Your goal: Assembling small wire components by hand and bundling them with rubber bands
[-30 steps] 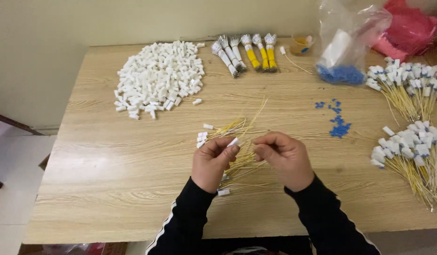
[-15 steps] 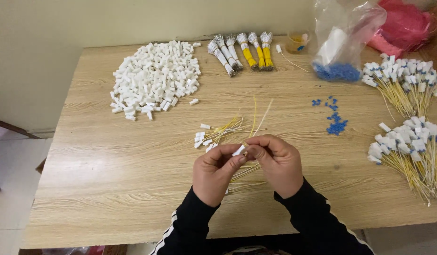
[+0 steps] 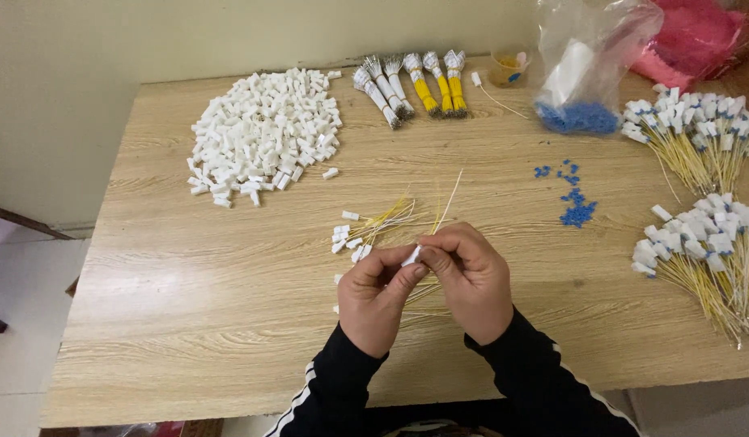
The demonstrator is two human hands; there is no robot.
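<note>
My left hand (image 3: pixel 378 295) and my right hand (image 3: pixel 471 279) meet over the near middle of the wooden table (image 3: pixel 229 324). Together they pinch a small white connector (image 3: pixel 411 256) with a thin yellow wire (image 3: pixel 449 202) rising from it toward the far side. My left fingertips hold the connector; my right fingertips hold the wire at its base. Just left of my hands lies a small loose bunch of yellow wires with white connectors (image 3: pixel 366 228).
A large pile of white connectors (image 3: pixel 265 133) sits far left. Bundled wires (image 3: pixel 411 85) lie at the back. A clear plastic bag with blue pieces (image 3: pixel 581 77), scattered blue beads (image 3: pixel 575 206) and two heaps of finished yellow wires (image 3: pixel 706 235) occupy the right.
My hands have stayed together near the table's front, shifting slightly as the fingers work the connector and wire. The yellow wire now points up and away.
</note>
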